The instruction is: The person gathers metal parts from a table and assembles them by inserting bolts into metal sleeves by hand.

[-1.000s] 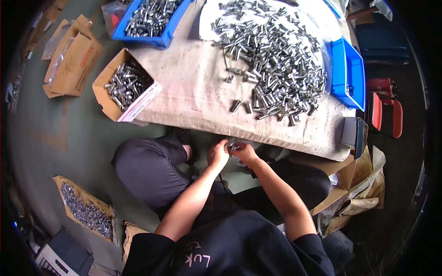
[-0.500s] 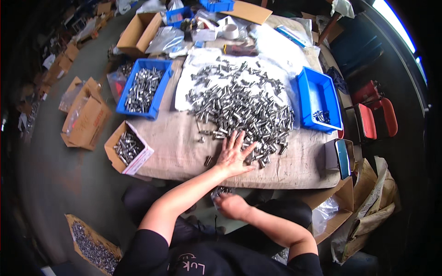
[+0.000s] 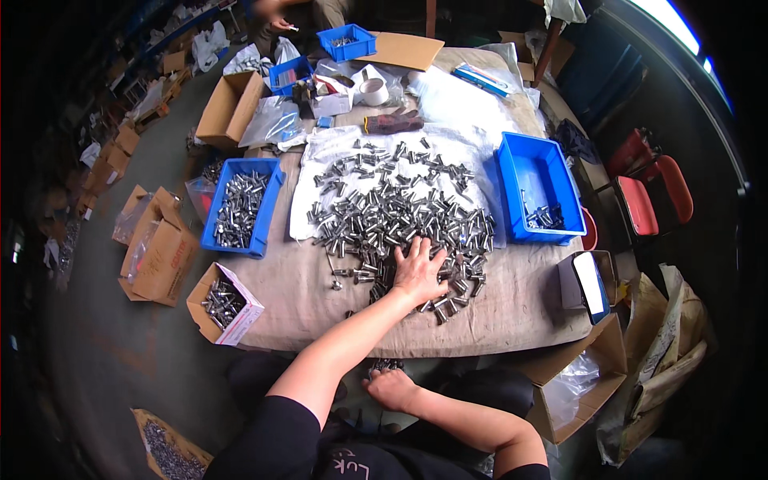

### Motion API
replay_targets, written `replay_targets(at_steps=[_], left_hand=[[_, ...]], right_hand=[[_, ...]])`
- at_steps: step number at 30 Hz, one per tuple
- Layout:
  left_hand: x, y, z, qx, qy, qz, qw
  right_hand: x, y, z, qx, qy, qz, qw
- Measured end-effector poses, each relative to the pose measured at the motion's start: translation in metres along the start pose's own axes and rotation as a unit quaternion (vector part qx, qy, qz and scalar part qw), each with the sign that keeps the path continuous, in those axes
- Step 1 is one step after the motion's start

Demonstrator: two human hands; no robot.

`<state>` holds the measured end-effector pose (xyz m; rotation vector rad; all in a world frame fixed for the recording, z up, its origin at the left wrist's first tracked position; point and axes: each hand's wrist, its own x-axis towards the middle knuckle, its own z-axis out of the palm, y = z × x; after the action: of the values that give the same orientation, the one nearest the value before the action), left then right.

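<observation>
A large heap of short, shiny metal bolts [image 3: 384,216] covers a white sheet [image 3: 308,180] and the near part of the cloth-covered table [image 3: 288,296]. My left hand [image 3: 420,276] presses down on the near side of the heap, palm down, its fingers spread among the bolts. Below the table's front edge, over my lap, my right hand [image 3: 392,390] is curled closed at the mouth of a small clear plastic bag [image 3: 386,365] with bolts in it. Most of that bag is hidden by the hand and the table edge.
Blue bins of bolts flank the heap, a fuller left bin [image 3: 242,210] and a right bin [image 3: 544,192] with few. A cardboard box [image 3: 226,302] holds more at the left edge. Tape [image 3: 373,90] and a dark glove [image 3: 394,122] lie behind. Another person's hand [image 3: 280,24] shows far back.
The whole view has shifted, bringing a person at the back into sight. My left hand has pushed slightly farther into the heap. My right hand stays low by the bag.
</observation>
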<state>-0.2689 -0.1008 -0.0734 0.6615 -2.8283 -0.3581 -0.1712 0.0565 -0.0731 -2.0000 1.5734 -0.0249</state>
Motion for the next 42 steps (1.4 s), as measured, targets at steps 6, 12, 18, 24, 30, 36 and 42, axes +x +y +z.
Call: replay_targets(at_steps=[6,12,18,24,30,36,42], left_hand=[[-0.011,0.013,-0.009,-0.018,-0.048,-0.059,0.997],[0.009,0.028,-0.008,-0.003,-0.083,-0.123,0.989],[-0.009,0.007,0.000,-0.028,-0.031,-0.052,0.998],[-0.007,0.009,-0.027,0.019,-0.118,-0.101,0.988],[0.007,0.004,-0.010,-0.043,-0.096,-0.101,0.989],[0.010,0.003,-0.001,0.000,-0.062,-0.105,0.993],[0.006,-0.035,-0.009,-0.003,-0.066,0.099,0.993]], right_hand=[[0.001,-0.003,0.009,-0.001,-0.020,0.008,1.000],[-0.001,-0.001,0.006,-0.019,-0.029,-0.003,0.999],[0.000,0.003,0.018,-0.016,-0.028,-0.005,0.999],[-0.002,-0.003,0.017,-0.010,-0.027,-0.017,0.999],[0.003,0.000,0.026,-0.018,-0.047,-0.008,0.999],[0.005,0.000,0.011,-0.012,-0.060,-0.008,0.998],[0.001,0.001,0.024,-0.017,-0.015,-0.011,1.000]])
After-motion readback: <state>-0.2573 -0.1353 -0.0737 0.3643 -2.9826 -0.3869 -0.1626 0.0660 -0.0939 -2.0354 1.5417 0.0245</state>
